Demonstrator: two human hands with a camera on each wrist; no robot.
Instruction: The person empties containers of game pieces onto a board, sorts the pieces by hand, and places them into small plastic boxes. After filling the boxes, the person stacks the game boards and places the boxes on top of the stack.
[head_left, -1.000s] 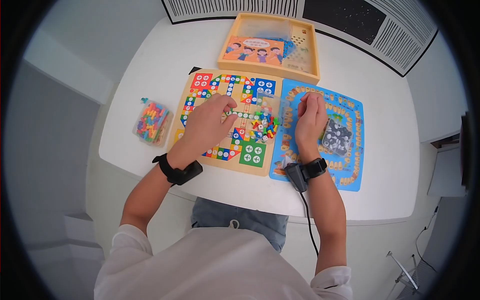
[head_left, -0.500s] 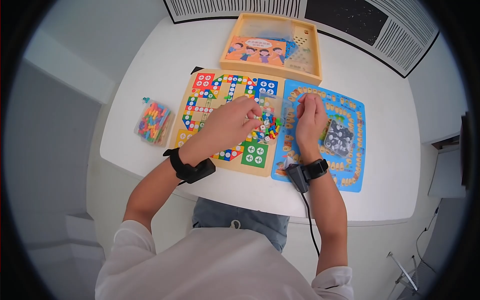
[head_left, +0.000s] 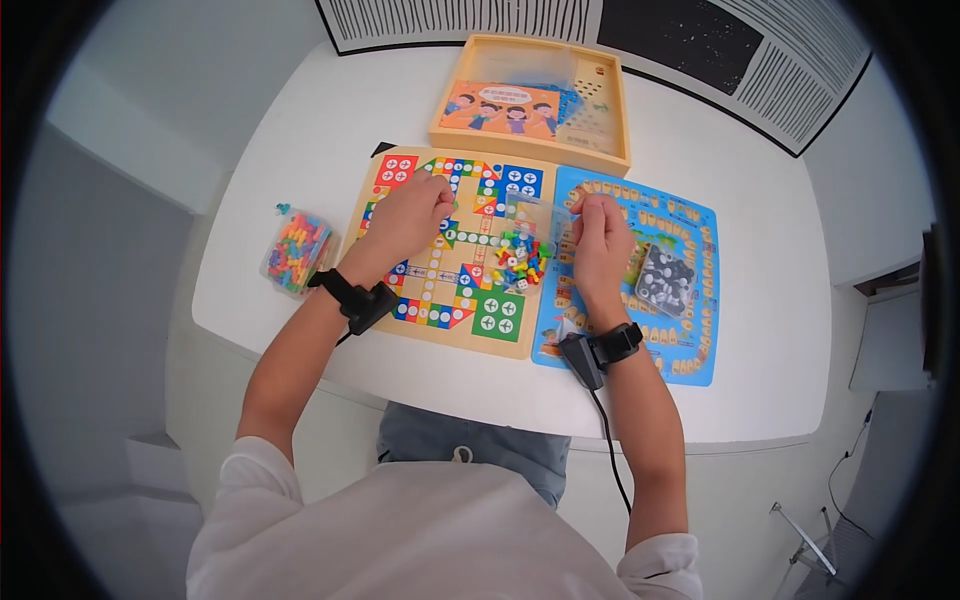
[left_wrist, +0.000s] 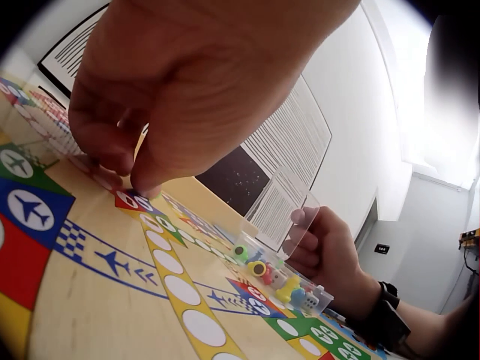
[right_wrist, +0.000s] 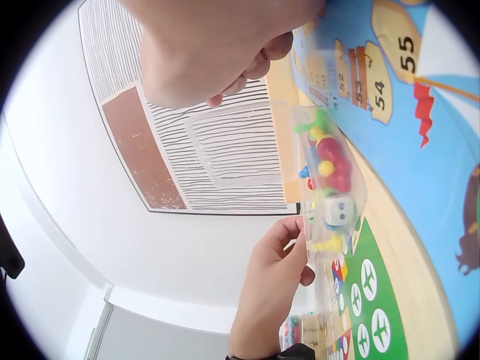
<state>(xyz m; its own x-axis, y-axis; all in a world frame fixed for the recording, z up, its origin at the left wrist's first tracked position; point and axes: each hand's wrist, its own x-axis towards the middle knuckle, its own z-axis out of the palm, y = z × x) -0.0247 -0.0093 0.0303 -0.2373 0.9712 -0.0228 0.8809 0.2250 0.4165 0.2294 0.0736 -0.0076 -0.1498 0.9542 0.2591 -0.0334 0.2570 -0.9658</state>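
Observation:
My left hand (head_left: 405, 215) is over the aeroplane-patterned board game (head_left: 498, 316), fingers curled downward. In the left wrist view the thumb and fingertips come right down at the board's printed middle; I cannot tell whether a small piece is between them. My right hand (head_left: 603, 250) pinches the raised clear lid (left_wrist: 306, 229) of a plastic box. That open box (head_left: 522, 262) sits on the board's right part, holding red, yellow, green and blue pawns and a white die (right_wrist: 340, 211).
A blue board (head_left: 690, 208) with a numbered path adjoins on the right, bearing a clear box of black and white pieces (head_left: 665, 280). At left stands a box of colourful pieces (head_left: 297, 250). Behind lies a wooden tray (head_left: 625, 130) with an orange booklet (head_left: 505, 108).
My left hand went right to the box of pawns, then came back left over the middle of the board. My right hand has stayed at the lid.

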